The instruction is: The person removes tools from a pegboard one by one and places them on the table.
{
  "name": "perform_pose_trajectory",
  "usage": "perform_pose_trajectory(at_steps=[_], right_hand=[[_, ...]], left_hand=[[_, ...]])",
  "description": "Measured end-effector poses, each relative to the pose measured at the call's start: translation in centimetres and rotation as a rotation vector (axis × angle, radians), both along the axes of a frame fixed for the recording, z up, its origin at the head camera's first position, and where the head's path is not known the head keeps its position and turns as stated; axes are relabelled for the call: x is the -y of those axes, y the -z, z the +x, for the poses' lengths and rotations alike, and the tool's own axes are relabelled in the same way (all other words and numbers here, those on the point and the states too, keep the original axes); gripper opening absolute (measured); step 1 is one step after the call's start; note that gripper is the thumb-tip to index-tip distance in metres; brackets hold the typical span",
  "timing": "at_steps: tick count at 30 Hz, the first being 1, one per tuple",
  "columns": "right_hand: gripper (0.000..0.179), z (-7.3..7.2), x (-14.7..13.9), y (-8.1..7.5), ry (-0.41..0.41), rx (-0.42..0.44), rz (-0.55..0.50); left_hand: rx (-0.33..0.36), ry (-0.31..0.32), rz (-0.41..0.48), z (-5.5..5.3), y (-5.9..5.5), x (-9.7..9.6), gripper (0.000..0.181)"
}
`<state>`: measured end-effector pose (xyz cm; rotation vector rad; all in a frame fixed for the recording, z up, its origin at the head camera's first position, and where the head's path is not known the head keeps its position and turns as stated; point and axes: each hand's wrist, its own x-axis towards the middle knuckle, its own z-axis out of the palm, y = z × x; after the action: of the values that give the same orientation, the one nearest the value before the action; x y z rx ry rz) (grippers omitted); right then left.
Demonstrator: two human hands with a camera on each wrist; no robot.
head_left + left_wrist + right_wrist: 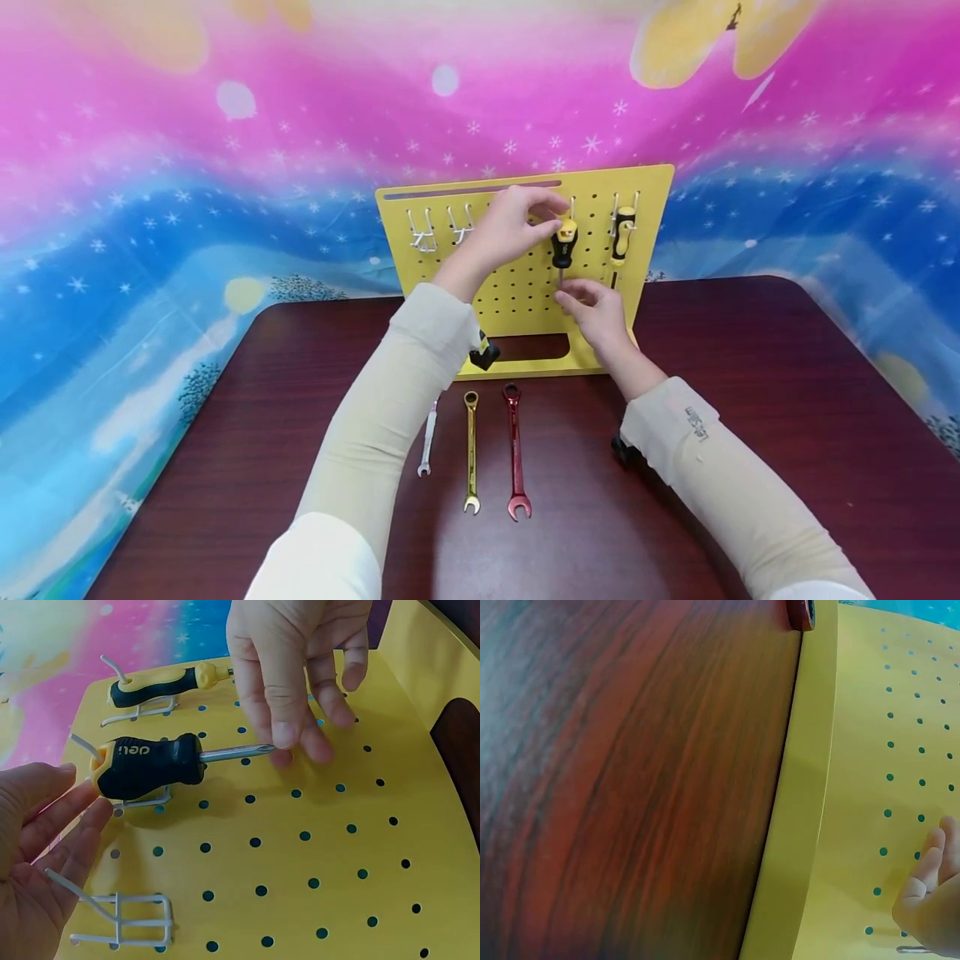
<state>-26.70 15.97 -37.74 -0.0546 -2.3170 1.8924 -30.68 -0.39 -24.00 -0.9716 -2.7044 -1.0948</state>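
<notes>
Left hand (516, 223) relaxed beside the Deli screwdriver (148, 766), right hand (594, 315) at its tip, grip indeterminate: confirm your white hook (84, 745) seats fully.

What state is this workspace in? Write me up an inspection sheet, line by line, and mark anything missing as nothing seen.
Surface: dark red-brown table, with a yellow pegboard standing on it.
Job's things: black-and-yellow screwdriver, a white hook through its handle end; second screwdriver hangs beside it.
Clutter: silver wrench, gold wrench and red wrench lie in front of the board.
Left hand: at the handle's yellow end, fingers relaxed; exact contact unclear.
Right hand: thumb and fingers at the shaft's tip, fingers mostly extended.
Cables: nothing seen.
Surroundings: blue-and-pink snowflake backdrop behind the table.
</notes>
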Motion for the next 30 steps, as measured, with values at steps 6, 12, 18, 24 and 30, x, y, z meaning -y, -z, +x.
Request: perform_pose_trajectory(at_steps=[6, 12, 18, 24, 30], right_hand=[[0.031, -0.04, 0.50, -0.39, -0.003, -0.005, -0.039], [0.028, -0.05, 0.70, -0.38, 0.004, -0.027, -0.054], [0.028, -0.07, 0.60, -0.25, -0.003, -0.061, -0.068], [0.027, 0.21, 0.50, -0.42, 0.005, -0.083, -0.059], [0.026, 0.62, 0.31, -0.57, 0.009, -0.086, -0.026]], left_hand=[[-0.003, 0.008, -0.016, -0.28, 0.08, -0.09, 0.031], [-0.005, 0.025, -0.023, -0.26, 0.27, -0.19, 0.031], [-0.026, 0.025, -0.043, -0.18, 0.31, -0.42, 0.030], [-0.023, 0.013, -0.076, 0.13, 0.10, -0.56, 0.028], [-0.028, 0.006, -0.088, 0.42, 0.11, -0.41, 0.028]])
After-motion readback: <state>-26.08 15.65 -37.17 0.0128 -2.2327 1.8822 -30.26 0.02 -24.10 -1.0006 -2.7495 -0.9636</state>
